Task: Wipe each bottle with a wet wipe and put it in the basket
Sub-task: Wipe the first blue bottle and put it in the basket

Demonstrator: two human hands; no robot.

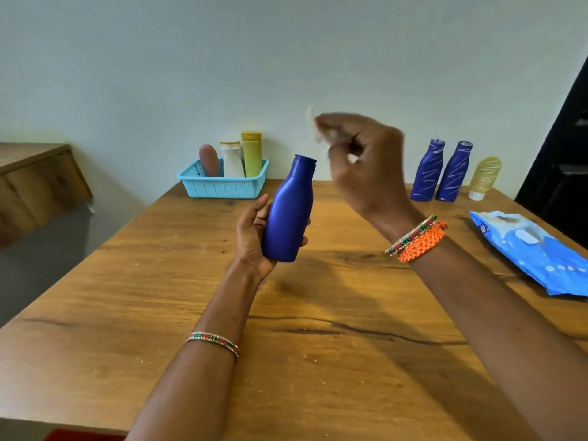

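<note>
My left hand (253, 230) grips a plain blue bottle (290, 211) upright above the middle of the wooden table (318, 329). My right hand (362, 163), blurred, is raised just right of the bottle's neck and pinches a small whitish wet wipe (313, 124). A light blue basket (222, 183) at the table's far edge holds three bottles: brown (209, 160), white (232, 159) and yellow-green (252, 154). Two blue bottles with white streaks (428, 170) (454, 171) and a yellow one (483, 178) stand at the far right.
A blue pack of wet wipes (534, 253) lies near the table's right edge. A wooden cabinet (38, 179) stands to the left, apart from the table. A pale wall runs behind the table, and a dark doorway (563, 148) is at the right.
</note>
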